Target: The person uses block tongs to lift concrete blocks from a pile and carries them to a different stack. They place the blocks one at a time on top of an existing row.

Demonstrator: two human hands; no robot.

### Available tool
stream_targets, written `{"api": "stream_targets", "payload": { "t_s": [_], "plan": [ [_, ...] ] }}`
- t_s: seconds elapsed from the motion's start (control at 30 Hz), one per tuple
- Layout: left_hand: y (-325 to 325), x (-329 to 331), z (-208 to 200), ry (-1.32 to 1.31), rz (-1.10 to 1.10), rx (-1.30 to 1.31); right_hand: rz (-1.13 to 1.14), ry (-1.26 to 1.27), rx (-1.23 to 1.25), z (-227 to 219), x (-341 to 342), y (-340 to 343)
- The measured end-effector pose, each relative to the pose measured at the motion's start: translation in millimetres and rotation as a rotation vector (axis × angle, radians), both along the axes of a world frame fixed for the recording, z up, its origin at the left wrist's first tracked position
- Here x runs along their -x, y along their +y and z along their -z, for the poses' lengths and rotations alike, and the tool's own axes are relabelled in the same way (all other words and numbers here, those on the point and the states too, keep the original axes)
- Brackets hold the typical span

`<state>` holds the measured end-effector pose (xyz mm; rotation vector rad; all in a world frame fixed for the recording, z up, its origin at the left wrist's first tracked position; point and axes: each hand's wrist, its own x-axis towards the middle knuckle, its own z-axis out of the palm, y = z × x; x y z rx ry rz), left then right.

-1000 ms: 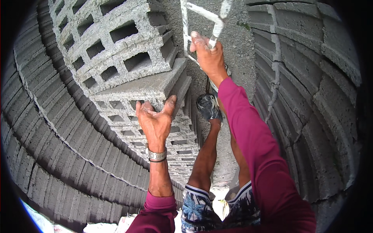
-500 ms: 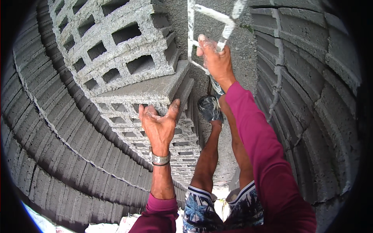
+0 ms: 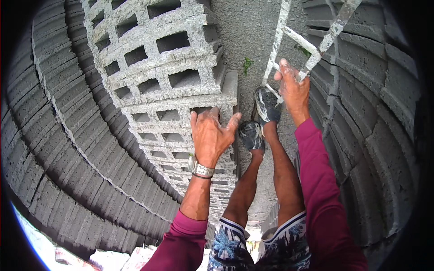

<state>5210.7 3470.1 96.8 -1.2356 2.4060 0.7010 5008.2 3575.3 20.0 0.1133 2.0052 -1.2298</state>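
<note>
My left hand (image 3: 211, 137) is at the end of a hollow concrete block (image 3: 167, 105) in the tall stack. Its fingertips reach the block's opening and its thumb lies by the right corner, so the hand grips the block's end. Above this block sit more hollow blocks (image 3: 183, 58) with their openings facing me. My right hand (image 3: 294, 88) is closed round a white-coated metal frame (image 3: 302, 41), a narrow bar structure with chipped, crusted paint. The frame's lower end hangs close to my shoe (image 3: 266, 105).
A curved-looking wall of stacked blocks (image 3: 90, 153) rises on the left, and another stack (image 3: 361, 117) stands close on the right. Between them runs a narrow gravelly strip (image 3: 242, 27) with a small green plant (image 3: 247, 65). Whitish sacks (image 3: 108, 259) lie at lower left.
The block under my left hand has gone from skewed and jutting out to lined up with the stack. My right hand and the metal frame have shifted right and slightly down.
</note>
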Motion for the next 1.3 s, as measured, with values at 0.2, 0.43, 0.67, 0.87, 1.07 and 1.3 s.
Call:
{"api": "stream_targets", "payload": {
  "t_s": [0.2, 0.43, 0.67, 0.87, 1.07, 1.3],
  "plan": [
    [-41, 37, -1, 0.202, -0.078, 0.376, 0.09, 0.057, -0.002, -5, 5, 7],
    [-67, 59, 51, -0.036, -0.291, 0.248, 0.03, 0.04, 0.119, -13, 3, -34],
    [-82, 44, -26, 0.101, -0.53, -0.139, 0.077, 0.105, 0.304, -23, 26, -66],
    [-83, 40, -32, 0.125, -0.504, -0.108, 0.109, 0.219, 0.586, -38, 39, -101],
    [-77, 53, -26, 0.152, -0.494, -0.134, 0.022, -0.075, 0.144, 51, 1, -92],
    [-79, 41, -16, 0.115, -0.437, -0.054, 0.033, 0.085, 0.231, -10, 49, -84]
  ]
}}
